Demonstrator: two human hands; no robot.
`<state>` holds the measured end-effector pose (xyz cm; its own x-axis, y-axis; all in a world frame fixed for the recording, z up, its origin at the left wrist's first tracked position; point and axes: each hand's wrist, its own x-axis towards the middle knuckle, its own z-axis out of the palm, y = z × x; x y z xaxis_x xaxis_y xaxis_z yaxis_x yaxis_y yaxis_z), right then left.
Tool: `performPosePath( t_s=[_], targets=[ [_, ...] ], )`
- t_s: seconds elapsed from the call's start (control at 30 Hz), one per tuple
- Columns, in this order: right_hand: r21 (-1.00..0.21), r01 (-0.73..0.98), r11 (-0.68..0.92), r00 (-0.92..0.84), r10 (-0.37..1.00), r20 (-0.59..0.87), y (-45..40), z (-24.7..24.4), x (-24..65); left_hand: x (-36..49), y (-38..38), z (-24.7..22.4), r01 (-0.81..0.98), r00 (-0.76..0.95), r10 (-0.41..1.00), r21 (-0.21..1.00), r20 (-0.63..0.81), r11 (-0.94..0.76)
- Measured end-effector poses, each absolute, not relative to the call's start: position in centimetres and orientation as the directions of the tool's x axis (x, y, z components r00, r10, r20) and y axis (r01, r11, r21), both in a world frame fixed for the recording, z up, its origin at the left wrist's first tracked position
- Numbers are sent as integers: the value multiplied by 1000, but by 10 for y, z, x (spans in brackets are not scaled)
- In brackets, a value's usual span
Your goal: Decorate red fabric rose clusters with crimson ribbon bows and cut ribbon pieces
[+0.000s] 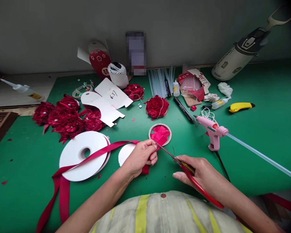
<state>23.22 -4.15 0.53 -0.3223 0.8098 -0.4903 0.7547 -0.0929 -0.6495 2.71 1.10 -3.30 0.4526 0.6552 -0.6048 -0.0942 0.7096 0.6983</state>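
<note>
My left hand (142, 156) is closed on a dark red ribbon (118, 144), pinching it between thumb and fingers. The ribbon runs left across a white spool (74, 158) and hangs toward the near side. My right hand (200, 171) grips red-handled scissors (192, 181), whose blades point up-left to the ribbon at my left fingertips. Just beyond the blades lies a cardboard ring (170, 133) with cut red ribbon pieces (158, 133) inside. A white disc (125, 153) is partly hidden behind my left hand.
Red fabric flowers (65, 121) lie at left, another flower (157, 106) in the middle. A pink glue gun (213, 131) stands at right with a long glue stick. Farther back are glue sticks (157, 83), a marker (183, 110), a yellow cutter (241, 107) and a phone (136, 53).
</note>
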Motion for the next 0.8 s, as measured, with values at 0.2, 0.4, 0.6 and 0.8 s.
performPosePath(
  t_s=[0.2,0.4,0.6,0.8],
  targets=[
    [-652,753,-85,-315,824,-472,-42,2,232,27,11,-33,-131,463,671,704,-579,698],
    [-651,753,-95,-300,831,-469,-41,2,230,30,12,-33,-165,431,693,705,-578,690],
    [-643,760,-93,-300,828,-474,-40,2,229,31,13,-32,-168,406,697,701,-591,693],
    [-639,765,-85,-303,827,-473,-39,-5,229,33,14,-33,-172,398,691,691,-604,703]
  ],
)
